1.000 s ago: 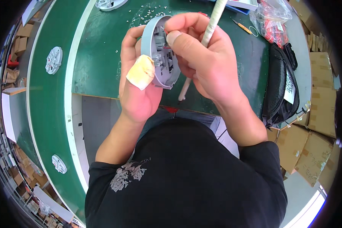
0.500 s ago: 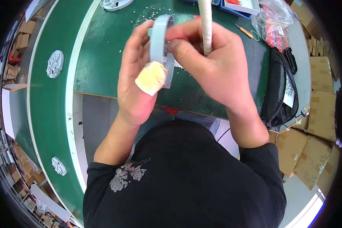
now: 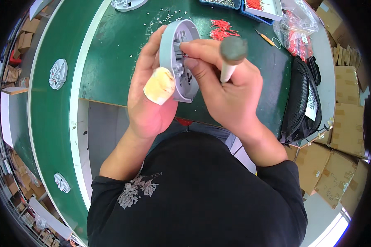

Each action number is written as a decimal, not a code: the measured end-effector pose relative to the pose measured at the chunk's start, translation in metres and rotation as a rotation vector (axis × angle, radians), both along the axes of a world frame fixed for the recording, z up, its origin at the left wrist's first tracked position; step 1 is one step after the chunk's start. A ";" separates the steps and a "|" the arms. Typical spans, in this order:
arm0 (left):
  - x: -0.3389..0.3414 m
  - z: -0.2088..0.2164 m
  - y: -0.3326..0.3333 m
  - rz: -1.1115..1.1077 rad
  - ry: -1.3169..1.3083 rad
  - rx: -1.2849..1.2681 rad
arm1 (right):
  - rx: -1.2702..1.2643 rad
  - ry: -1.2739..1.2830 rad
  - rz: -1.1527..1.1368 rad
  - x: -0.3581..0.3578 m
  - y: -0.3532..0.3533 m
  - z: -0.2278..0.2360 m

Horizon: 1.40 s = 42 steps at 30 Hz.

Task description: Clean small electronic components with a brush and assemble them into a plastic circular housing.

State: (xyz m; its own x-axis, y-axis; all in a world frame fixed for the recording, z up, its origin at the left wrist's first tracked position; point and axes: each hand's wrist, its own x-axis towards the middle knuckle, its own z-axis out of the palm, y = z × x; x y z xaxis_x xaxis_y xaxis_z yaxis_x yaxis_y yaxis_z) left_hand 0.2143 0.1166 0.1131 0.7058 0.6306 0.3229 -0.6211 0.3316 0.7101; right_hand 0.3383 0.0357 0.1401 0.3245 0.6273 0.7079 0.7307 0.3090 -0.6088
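Observation:
Over the table, my left hand (image 3: 144,88) grips a round, shallow grey plastic housing (image 3: 166,51) by its outer wall. The housing is tilted on edge, its inside with moulded ribs and small fittings facing right. A yellowish-white wrap (image 3: 159,86) covers my left thumb. My right hand (image 3: 231,96) is closed, with thumb and forefinger tips pinched together inside the housing. What the fingertips hold there is too small to make out. A white stick-like tool with a dark rounded end (image 3: 233,49) is held in the same hand, its end pointing up.
Red wire pieces (image 3: 222,29) and scattered small metal parts (image 3: 169,17) lie beyond my hands. Blue trays (image 3: 220,3), a white box (image 3: 272,14), an orange-handled pointed tool (image 3: 266,38), a plastic bag (image 3: 299,29) and a black bag (image 3: 299,99) are rightward. Similar grey parts (image 3: 58,74) sit left.
The housing has turned so more of its inside shows. My right hand has shifted down slightly, and the tool's dark end has swung into view. The red wire pieces are now uncovered.

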 end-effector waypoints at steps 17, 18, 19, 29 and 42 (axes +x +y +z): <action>-0.009 -0.030 0.043 -0.191 0.116 -0.355 | -0.526 0.638 0.187 0.019 0.021 -0.012; -0.011 -0.032 0.046 -0.204 0.111 -0.384 | -0.519 0.639 0.187 0.018 0.025 -0.017; -0.013 -0.035 0.047 -0.208 0.119 -0.391 | -0.511 0.641 0.187 0.017 0.028 -0.021; -0.023 -0.057 0.071 0.496 0.376 -0.043 | -0.532 0.414 0.129 0.041 0.026 -0.014; -0.211 -0.052 0.232 1.546 2.446 0.714 | -0.832 -0.180 -0.276 0.162 0.020 -0.039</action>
